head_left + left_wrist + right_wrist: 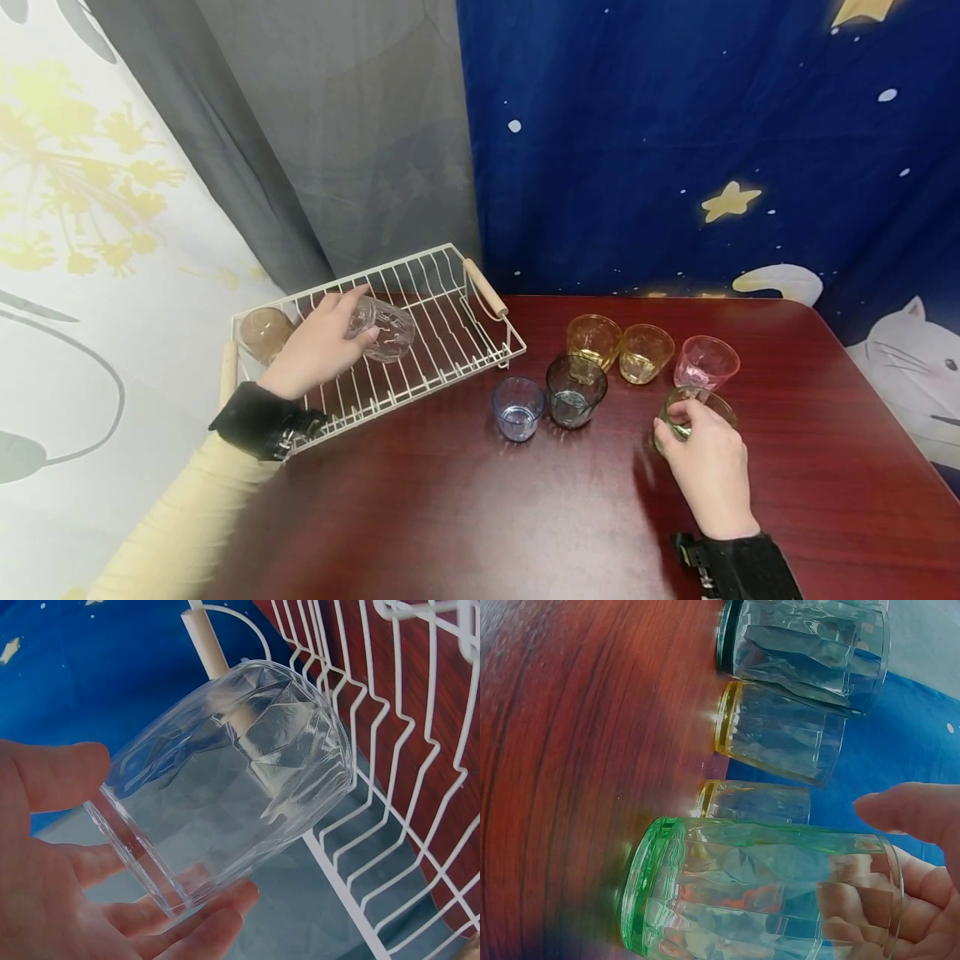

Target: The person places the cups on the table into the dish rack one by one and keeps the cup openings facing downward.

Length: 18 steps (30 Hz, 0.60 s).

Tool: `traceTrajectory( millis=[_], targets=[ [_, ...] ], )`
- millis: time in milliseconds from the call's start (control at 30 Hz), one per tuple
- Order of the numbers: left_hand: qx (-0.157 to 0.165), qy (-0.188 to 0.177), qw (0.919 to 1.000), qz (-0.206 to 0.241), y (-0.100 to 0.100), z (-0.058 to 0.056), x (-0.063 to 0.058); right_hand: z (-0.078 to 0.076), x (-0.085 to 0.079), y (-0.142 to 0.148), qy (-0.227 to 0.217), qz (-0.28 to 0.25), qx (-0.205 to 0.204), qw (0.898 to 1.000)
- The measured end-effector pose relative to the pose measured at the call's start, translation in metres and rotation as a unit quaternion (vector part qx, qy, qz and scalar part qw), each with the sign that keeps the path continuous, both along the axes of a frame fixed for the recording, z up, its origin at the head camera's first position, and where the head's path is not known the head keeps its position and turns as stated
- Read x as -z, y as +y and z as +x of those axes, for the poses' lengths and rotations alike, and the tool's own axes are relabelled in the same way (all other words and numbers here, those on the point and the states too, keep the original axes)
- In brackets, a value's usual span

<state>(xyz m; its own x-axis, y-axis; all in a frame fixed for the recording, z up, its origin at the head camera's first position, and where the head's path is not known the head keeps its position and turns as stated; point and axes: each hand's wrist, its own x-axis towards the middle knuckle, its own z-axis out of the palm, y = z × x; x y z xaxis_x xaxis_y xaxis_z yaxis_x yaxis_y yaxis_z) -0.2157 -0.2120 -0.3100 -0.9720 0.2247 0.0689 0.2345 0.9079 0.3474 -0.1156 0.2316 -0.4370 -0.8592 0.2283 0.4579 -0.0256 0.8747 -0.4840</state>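
Note:
My left hand [322,342] holds a clear faceted glass [390,332] tilted over the white wire rack [450,367]. In the left wrist view, the thumb [71,776] and fingers [214,930] lie on opposite sides of its thick base, and its mouth points away toward the wires. My right hand [708,462] is at the rim of a green glass [727,892] that stands upright at the right of the table. The thumb [907,810] shows a gap from the glass in the right wrist view, while the other fingers appear through its wall near the rim.
A brownish glass [266,333] lies at the rack's left end. Mid-table are a blue glass [517,410], a dark grey glass [573,396], two yellow glasses [645,354] and a pink glass [705,364]. Curtains [600,167] hang behind the table [480,517].

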Motion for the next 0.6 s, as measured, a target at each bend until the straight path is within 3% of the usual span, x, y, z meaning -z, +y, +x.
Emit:
traceTrajectory(
  millis=[333,600],
  targets=[
    [-0.011,-0.018,0.9998,-0.001,-0.014,-0.009,0.001,0.001,-0.002,-0.002,-0.046,0.029,-0.005,0.999],
    [-0.030,-0.047,0.9984,-0.006,-0.030,-0.019,0.006,0.001,0.003,-0.004,-0.021,0.059,-0.009,0.998]
  ],
)
